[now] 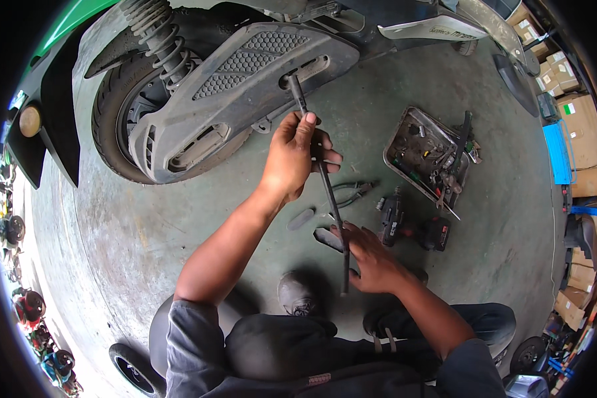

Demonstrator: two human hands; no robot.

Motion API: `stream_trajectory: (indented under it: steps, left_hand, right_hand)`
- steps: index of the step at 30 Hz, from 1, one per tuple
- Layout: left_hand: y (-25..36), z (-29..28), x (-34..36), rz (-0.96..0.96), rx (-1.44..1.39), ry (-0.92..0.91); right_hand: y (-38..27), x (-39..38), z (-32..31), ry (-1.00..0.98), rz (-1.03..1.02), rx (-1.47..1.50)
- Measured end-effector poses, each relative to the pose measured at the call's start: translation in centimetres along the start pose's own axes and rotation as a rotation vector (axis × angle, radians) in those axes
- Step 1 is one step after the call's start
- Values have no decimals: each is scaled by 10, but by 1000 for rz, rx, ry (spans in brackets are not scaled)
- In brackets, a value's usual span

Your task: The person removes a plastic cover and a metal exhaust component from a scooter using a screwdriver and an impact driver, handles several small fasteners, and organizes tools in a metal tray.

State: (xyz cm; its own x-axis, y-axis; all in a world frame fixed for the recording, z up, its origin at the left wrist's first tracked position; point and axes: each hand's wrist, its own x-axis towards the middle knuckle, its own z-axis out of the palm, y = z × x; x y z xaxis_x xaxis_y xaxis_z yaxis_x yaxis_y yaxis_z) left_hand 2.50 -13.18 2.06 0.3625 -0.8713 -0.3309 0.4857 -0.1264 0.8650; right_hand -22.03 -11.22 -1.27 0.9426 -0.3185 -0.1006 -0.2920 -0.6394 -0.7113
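Wrench [330,192]: long, thin, dark, thicker at 12 o'clock end; tail toward 5 o'clock. Left hand [290,151] closed round it; right hand [375,261] beside tail, grip unclear.

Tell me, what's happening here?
A person's left hand grips a long dark bar beside a scooter. The bar's far end appears at a slot in the grey side cover. The right hand is by the bar's near end. Pliers, a power tool and a tray of tools are on the floor.
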Motion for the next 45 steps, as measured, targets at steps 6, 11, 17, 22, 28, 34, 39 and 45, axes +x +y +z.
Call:
stream_trajectory:
  steps: [6,11,17,22,28,34,39,45]
  left_hand:
    - [9,16,10,-100,-208,36]
    - [20,20,16,-99,-346,37]
    - [23,27,20,-80,-381,114]
    - [26,22,20,-51,-343,58]
    - [38,1,1,79,146,74]
    - [91,76,-76,484,-84,-434]
    - [105,94,-109,299,-340,-752]
    - [23,34,-91,1066,-168,-523]
  right_hand:
    - [-20,-19,-13,469,72,255]
    - [-45,-12,-58,563,-26,221]
    - [-74,3,-103,516,279,714]
    - [-86,4,-118,262,365,1065]
    - [-122,39,-141,379,479,709]
    - [-107,29,-104,168,267,1142]
    - [-105,24,-140,195,420,-62]
    - [-135,45,-186,-119,105,-837]
